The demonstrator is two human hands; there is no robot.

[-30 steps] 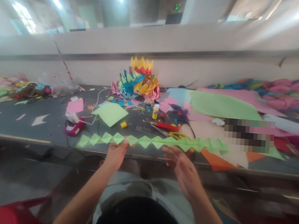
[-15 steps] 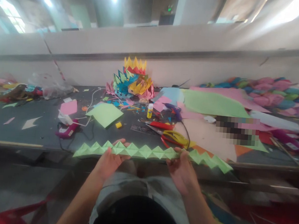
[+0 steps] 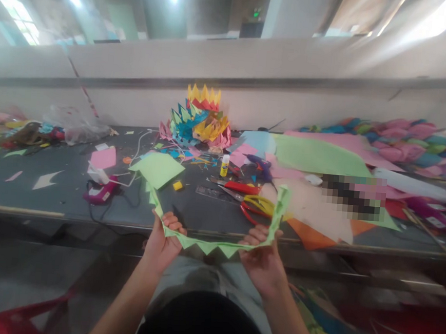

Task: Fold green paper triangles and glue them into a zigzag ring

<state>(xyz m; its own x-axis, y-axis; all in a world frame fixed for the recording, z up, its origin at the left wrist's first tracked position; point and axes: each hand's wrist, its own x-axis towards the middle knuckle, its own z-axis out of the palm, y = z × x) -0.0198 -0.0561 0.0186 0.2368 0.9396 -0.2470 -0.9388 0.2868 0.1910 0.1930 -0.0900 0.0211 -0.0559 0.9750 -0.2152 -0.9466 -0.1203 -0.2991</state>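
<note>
Along the near edge of a dark table (image 3: 39, 193), above the lap: one pale green zigzag strip (image 3: 207, 247), bowed into a wide U, both ends pointing away from the wearer.

Left hand (image 3: 163, 247) on the left bend, right hand (image 3: 265, 263) on the right bend; fingers of each curled close together, clamped on the strip. Middle span hangs free between them, triangular points downward.

Handling, by judgement: very light, springy along the creases, dry rather than slippery. Likely to crumple or part at a fold if squeezed or tugged. Best hold: the layered band, pinched flat; leave the thin tips alone.

Materials: strip looks like matte folded paper, smooth upper edge, sawtooth lower one. Beyond it, a flat green sheet (image 3: 161, 170), crisp-edged; a stubby glue stick (image 3: 224, 166); scissors (image 3: 261, 203) with looped yellow handles. Farther back, spiky paper crowns (image 3: 204, 99) heaped in yellow, red, blue, pink.
</note>
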